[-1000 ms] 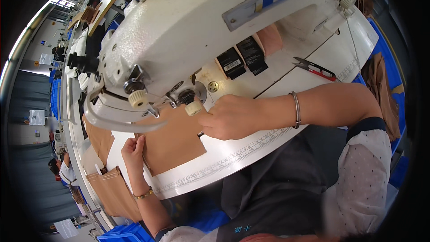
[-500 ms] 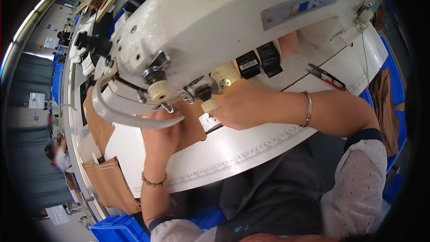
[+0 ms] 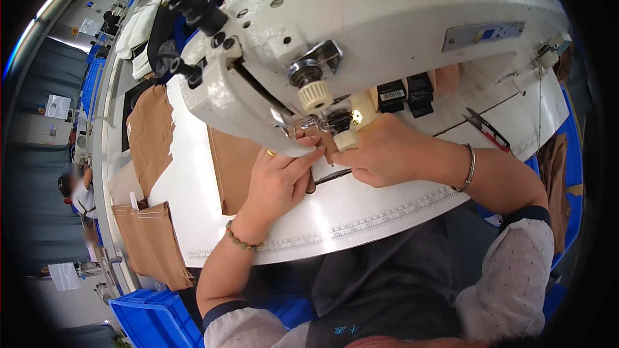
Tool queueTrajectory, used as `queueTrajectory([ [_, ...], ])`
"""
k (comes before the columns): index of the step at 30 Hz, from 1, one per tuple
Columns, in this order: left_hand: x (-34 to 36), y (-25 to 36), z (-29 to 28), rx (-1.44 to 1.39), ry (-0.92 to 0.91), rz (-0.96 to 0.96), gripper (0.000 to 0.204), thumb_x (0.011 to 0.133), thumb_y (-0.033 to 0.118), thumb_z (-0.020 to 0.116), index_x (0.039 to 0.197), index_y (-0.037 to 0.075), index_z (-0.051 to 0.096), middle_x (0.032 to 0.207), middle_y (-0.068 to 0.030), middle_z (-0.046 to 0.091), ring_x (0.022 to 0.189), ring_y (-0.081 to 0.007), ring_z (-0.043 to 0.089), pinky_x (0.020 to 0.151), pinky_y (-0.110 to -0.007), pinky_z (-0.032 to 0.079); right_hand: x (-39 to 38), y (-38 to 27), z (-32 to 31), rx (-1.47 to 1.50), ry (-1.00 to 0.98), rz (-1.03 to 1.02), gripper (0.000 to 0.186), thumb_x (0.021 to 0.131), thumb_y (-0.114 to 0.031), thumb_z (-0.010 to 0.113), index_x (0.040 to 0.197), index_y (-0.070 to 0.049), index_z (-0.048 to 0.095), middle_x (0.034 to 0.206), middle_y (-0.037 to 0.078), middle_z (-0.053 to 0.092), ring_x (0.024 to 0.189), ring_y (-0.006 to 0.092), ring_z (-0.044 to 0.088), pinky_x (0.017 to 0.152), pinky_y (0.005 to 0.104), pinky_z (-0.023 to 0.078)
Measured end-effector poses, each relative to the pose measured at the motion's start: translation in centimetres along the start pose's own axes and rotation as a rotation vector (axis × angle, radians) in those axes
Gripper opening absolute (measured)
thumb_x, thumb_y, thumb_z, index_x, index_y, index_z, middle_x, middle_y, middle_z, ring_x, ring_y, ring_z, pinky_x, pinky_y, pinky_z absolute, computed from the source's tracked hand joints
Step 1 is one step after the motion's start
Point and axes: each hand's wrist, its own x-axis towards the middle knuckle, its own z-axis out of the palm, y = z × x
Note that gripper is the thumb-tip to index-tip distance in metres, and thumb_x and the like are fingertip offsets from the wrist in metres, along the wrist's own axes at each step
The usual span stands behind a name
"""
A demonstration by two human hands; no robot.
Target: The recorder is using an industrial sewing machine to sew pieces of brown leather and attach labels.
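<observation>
Under the white sewing machine [image 3: 380, 19], a brown fabric piece [image 3: 235, 167] lies flat on the white table, its right part reaching the needle area. My left hand [image 3: 277, 180] pinches its edge between thumb and fingers, just below the machine's head. A ring and a beaded bracelet show on that hand and wrist. To the right of the needle area, my right hand [image 3: 393, 151] is closed, fingers curled under, close to the fabric. A cream knob hides its fingertips, so what they grip cannot be made out.
Black labels [image 3: 391, 95] and thread snips [image 3: 488, 130] lie right of the needle. More brown fabric [image 3: 151, 132] and a brown stack [image 3: 148, 238] are at left. Blue crates [image 3: 155, 319] stand beside the table; brown fabric [image 3: 552, 183] hangs at right. A person [image 3: 80, 190] sits far left.
The view has shifted, so the machine sits further right in the picture. My left hand has come out from behind the curved guard and closer to my right hand. More of the brown fabric shows.
</observation>
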Motion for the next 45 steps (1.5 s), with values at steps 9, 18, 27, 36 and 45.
queueTrajectory([
  [9,0.9,-2.3,0.1,-0.015,0.006,0.002,0.032,0.078,-0.008,0.064,0.106,0.005,0.072,0.102,-0.0101,0.07,0.088,-0.0312,0.067,0.072,-0.037,0.054,0.4,0.3,0.2,-0.068,0.105,-0.007,0.017,0.075,-0.012,0.069,0.092,-0.009,0.072,0.075,0.007,0.064,0.068,0.0273,0.068,0.062,0.0397,0.055],
  [18,1.5,-5.3,0.6,0.068,0.028,-0.096,0.005,0.084,0.007,0.069,0.088,0.007,0.072,0.072,-0.012,0.067,0.062,-0.0309,0.066,0.057,-0.039,0.052,1.0,0.7,0.9,-0.268,0.103,-0.009,0.044,0.08,-0.015,0.065,0.123,-0.013,0.072,0.062,0.007,0.061,0.052,0.0257,0.062,0.049,0.0392,0.049],
  [27,1.8,-5.1,0.6,0.075,0.035,-0.161,0.006,0.086,0.013,0.07,0.088,0.009,0.072,0.074,-0.0127,0.069,0.064,-0.0327,0.067,0.057,-0.041,0.052,0.7,0.7,1.1,-0.246,0.103,0.016,0.007,0.076,-0.013,0.07,0.072,-0.008,0.068,0.076,0.006,0.058,0.063,0.0232,0.065,0.056,0.0354,0.054],
  [36,1.6,-5.2,0.5,0.033,0.012,-0.216,0.007,0.087,0.01,0.068,0.091,0.006,0.072,0.079,-0.0154,0.07,0.072,-0.0345,0.068,0.064,-0.041,0.053,0.7,0.6,0.8,-0.246,0.076,0.003,0.01,0.08,-0.013,0.068,0.074,-0.005,0.067,0.076,0.008,0.059,0.064,0.025,0.066,0.056,0.0368,0.054],
  [45,1.6,-4.4,-0.4,0.026,-0.007,-0.143,0.011,0.082,0.002,0.066,0.091,0.007,0.071,0.076,-0.0145,0.066,0.071,-0.036,0.064,0.064,-0.044,0.051,0.7,0.7,1.2,-0.297,0.062,-0.041,0.039,0.081,-0.015,0.066,0.119,-0.007,0.071,0.068,0.006,0.063,0.057,0.0235,0.065,0.047,0.0371,0.049],
])
